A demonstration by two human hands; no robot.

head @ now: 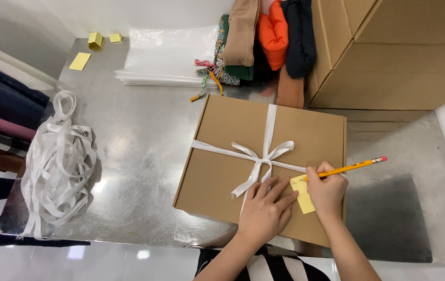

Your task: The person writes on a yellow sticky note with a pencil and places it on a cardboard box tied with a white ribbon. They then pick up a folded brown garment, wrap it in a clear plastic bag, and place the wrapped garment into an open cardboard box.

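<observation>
- Right hand (327,191) closed in a writing grip on a yellow pencil with pink eraser (350,168), tip on a small yellow sticky note (303,198).
- Left hand (264,211) lies flat, fingers spread and holding nothing, pressing down just beside the note.
- Note sits on the flat brown cardboard box tied with white ribbon bow (233,151), near its right front corner, on the shiny metal table (139,140).
- To write well: keep left palm pinning the note and lid, use light strokes, stay clear of the ribbon tail.
- Loose pile of white ribbon (58,161) well apart to the left.

A small yellow note (304,196) lay flat on the near-right corner of the ribbon-tied brown box (222,156), a yellow pencil (347,168) slanting above it.
</observation>
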